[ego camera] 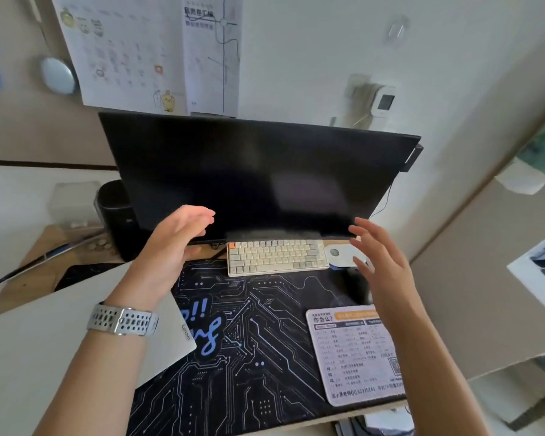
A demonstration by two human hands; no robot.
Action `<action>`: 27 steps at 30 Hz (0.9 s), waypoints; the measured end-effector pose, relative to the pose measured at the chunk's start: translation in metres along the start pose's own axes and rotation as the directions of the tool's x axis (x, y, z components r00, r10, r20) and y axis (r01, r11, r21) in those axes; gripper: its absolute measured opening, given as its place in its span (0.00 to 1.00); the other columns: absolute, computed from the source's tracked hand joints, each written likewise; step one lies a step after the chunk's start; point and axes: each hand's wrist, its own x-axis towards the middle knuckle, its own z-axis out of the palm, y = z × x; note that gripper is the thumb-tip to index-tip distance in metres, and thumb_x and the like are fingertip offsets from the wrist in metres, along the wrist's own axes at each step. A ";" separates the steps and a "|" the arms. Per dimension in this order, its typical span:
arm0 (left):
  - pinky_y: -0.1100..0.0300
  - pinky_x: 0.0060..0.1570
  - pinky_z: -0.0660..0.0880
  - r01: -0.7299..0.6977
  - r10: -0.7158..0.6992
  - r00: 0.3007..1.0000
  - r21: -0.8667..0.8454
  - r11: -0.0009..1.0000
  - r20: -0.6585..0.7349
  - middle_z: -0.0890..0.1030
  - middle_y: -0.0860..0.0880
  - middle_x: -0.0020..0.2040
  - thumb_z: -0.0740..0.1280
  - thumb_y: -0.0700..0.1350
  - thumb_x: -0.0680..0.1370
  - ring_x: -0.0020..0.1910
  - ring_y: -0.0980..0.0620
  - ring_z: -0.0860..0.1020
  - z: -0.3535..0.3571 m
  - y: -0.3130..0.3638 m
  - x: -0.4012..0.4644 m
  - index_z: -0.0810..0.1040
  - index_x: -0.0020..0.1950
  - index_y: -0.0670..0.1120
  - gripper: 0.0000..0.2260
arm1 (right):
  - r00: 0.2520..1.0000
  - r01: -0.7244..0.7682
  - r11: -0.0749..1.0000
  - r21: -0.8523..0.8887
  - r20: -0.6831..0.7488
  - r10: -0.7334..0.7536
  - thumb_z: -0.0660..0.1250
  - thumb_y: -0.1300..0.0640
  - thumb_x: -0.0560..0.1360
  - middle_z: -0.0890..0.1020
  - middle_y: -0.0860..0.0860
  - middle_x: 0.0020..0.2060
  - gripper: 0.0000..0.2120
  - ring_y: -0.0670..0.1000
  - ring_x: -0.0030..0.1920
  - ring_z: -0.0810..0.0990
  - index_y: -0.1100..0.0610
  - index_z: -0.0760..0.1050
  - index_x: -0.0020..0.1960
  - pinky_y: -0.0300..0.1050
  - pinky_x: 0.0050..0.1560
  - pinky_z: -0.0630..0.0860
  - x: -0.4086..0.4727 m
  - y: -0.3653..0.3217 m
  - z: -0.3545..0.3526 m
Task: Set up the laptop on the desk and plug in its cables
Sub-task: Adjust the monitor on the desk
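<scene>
A closed silver laptop (pixel 60 335) lies at the desk's near left, one corner overlapping the black circuit-print desk mat (pixel 258 335). My left hand (pixel 173 247), with a watch on the wrist, hovers above the laptop's far edge, fingers apart and empty. Over the mat's right side my right hand (pixel 381 262) is raised, fingers spread, holding nothing. Both hands are up in front of the lower edge of a large dark monitor (pixel 255 174). A dark cable (pixel 16 272) runs along the desk at far left; its end is hidden.
A small cream keyboard (pixel 274 256) sits under the monitor, with a white round device (pixel 340 254) to its right. A printed mouse pad (pixel 356 354) lies at the mat's near right. A black cylinder speaker (pixel 115 215) and a translucent box (pixel 73 202) stand at back left.
</scene>
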 end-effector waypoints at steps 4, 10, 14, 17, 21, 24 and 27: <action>0.52 0.65 0.71 -0.018 0.019 1.000 0.095 0.995 -0.006 0.78 0.63 0.58 0.62 0.56 0.79 0.60 0.66 0.73 0.007 -0.002 0.004 0.77 0.61 0.58 0.12 | 1.000 0.016 0.997 -0.072 -0.012 -0.017 0.59 0.52 0.81 0.76 0.39 0.62 0.15 0.38 0.62 0.73 0.40 0.71 0.66 0.42 0.62 0.69 0.014 0.016 -0.015; 0.48 0.73 0.57 0.134 -0.036 0.971 0.414 0.900 -0.236 0.54 0.59 0.78 0.66 0.58 0.76 0.77 0.57 0.50 0.004 -0.037 -0.024 0.63 0.74 0.60 0.27 | 0.992 0.009 0.950 -0.312 0.121 0.031 0.61 0.42 0.77 0.67 0.45 0.71 0.26 0.47 0.67 0.70 0.40 0.60 0.74 0.47 0.62 0.74 0.031 0.051 -0.011; 0.46 0.76 0.52 0.239 -0.086 0.931 0.413 0.879 -0.356 0.57 0.56 0.78 0.67 0.60 0.75 0.78 0.54 0.50 0.003 -0.053 -0.052 0.65 0.74 0.58 0.28 | 0.964 0.030 0.953 -0.303 0.261 0.052 0.63 0.42 0.76 0.65 0.45 0.74 0.26 0.49 0.72 0.65 0.39 0.60 0.73 0.51 0.69 0.66 0.042 0.063 0.003; 0.47 0.75 0.53 0.309 -0.072 0.883 0.457 0.834 -0.464 0.57 0.56 0.78 0.68 0.56 0.76 0.78 0.53 0.50 0.000 -0.054 -0.075 0.66 0.72 0.59 0.26 | 0.924 0.196 0.892 -0.407 0.382 -0.029 0.63 0.47 0.78 0.64 0.47 0.74 0.28 0.49 0.73 0.63 0.46 0.59 0.75 0.49 0.70 0.62 0.053 0.059 0.013; 0.43 0.73 0.57 0.478 -0.026 0.784 0.577 0.662 -0.620 0.59 0.48 0.78 0.66 0.66 0.71 0.77 0.44 0.55 -0.003 -0.056 -0.115 0.68 0.73 0.54 0.33 | 0.831 0.427 0.731 -0.532 0.550 -0.084 0.65 0.44 0.76 0.65 0.52 0.74 0.32 0.54 0.74 0.63 0.51 0.58 0.76 0.53 0.70 0.64 0.062 0.053 0.038; 0.43 0.73 0.56 0.629 -0.054 0.680 0.545 0.555 -0.731 0.57 0.49 0.79 0.59 0.74 0.65 0.77 0.43 0.52 0.002 -0.066 -0.157 0.67 0.73 0.56 0.40 | 0.753 0.537 0.673 -0.509 0.649 -0.109 0.65 0.42 0.75 0.65 0.53 0.74 0.35 0.55 0.73 0.63 0.52 0.57 0.76 0.55 0.69 0.66 0.056 0.051 0.059; 0.42 0.73 0.56 0.726 -0.062 0.580 0.480 0.493 -0.812 0.56 0.49 0.79 0.67 0.66 0.71 0.76 0.43 0.51 0.007 -0.077 -0.195 0.65 0.74 0.56 0.34 | 0.669 0.619 0.655 -0.433 0.727 -0.152 0.66 0.43 0.74 0.66 0.54 0.72 0.35 0.57 0.71 0.63 0.54 0.58 0.76 0.54 0.68 0.66 0.045 0.048 0.078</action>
